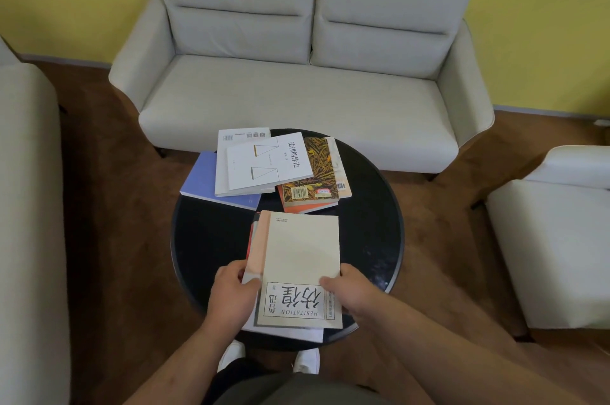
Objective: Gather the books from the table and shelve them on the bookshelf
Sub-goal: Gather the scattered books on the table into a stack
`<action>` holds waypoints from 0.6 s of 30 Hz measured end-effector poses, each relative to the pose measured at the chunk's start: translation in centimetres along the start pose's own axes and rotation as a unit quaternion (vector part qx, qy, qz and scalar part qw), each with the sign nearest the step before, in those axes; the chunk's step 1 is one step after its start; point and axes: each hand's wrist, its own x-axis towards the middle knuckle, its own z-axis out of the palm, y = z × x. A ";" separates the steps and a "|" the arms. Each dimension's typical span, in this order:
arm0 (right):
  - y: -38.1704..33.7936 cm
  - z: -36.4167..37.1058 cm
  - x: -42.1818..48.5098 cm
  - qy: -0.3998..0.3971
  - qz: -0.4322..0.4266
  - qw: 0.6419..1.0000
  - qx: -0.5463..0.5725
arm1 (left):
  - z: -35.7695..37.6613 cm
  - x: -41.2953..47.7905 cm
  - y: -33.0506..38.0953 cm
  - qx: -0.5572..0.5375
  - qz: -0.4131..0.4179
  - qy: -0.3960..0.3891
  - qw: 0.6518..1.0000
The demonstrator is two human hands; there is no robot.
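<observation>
Head view: the cream paperback (302, 252), matte and flat with a boxed title at its near end, tops the near stack (255, 246) at the near edge of the round tabletop (204, 239). Under it show a pink-edged cover and some white pages, their edges not squared.

The left grip (232, 292) wraps the stack's left edge, thumb on top. The right grip (351, 294) pinches the right edge, thumb on the cover. Both hold the pile at its near corners.

The step in hand looks like collecting the pile. To do it well, I would square the loose edges against the tabletop first, since smooth covers may slide over one another, and keep the fingers under the lowest book when lifting.

Toward the far edge lie more books, overlapping: a glossy white book (264, 166) on a blue book (201, 180), and beside them a patterned book (321, 170) on an orange one. These are not yet gathered. The tabletop is dark and polished. Beyond it stands a pale fabric sofa (297, 90). No bookshelf is in view.
</observation>
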 end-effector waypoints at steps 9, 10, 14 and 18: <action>0.4 1.3 0.3 0.010 -0.008 0.999 0.044 | -0.5 0.4 1.8 -0.031 -0.012 -0.014 0.999; 0.4 1.6 0.2 0.014 -0.005 0.998 0.054 | -0.2 0.1 2.0 -0.073 -0.013 -0.012 0.997; 0.7 2.1 0.7 0.031 0.000 0.997 0.074 | 0.5 -0.5 1.4 -0.201 -0.040 -0.015 0.979; 0.4 2.6 0.9 0.039 0.001 0.999 0.017 | 0.9 -0.3 1.0 -0.199 -0.031 -0.035 0.979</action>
